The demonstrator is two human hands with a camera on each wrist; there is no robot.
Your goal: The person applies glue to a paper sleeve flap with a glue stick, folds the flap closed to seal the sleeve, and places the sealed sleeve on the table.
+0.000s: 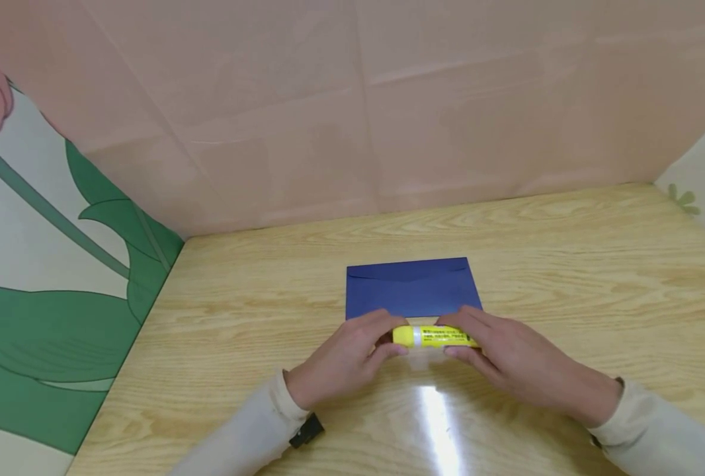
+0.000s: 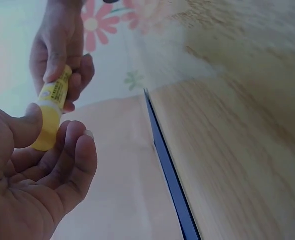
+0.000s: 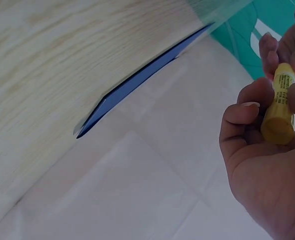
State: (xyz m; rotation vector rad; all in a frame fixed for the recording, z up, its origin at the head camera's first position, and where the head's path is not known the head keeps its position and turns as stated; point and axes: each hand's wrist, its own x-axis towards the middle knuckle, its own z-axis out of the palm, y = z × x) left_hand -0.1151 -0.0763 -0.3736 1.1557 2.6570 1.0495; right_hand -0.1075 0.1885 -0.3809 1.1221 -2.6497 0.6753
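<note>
A yellow glue stick point(image 1: 438, 336) with printed text and a pale band lies crosswise between both hands, close in front of a dark blue envelope point(image 1: 412, 291). My left hand point(image 1: 352, 354) pinches its capped end between thumb and fingers. The right hand point(image 1: 516, 357) grips the printed body near the other end. In the left wrist view the yellow cap point(image 2: 48, 125) sits under the left thumb. The right wrist view shows the round base point(image 3: 277, 131) between the right thumb and fingers. The envelope lies flat, its flap edge toward the back.
The hands are over a wood-grain table point(image 1: 239, 317) with a glossy light reflection near the front. A pink sheet point(image 1: 329, 119) rises behind the table. A panel with green leaves point(image 1: 49, 337) borders the left side. A small black object point(image 1: 307, 431) shows by the left cuff.
</note>
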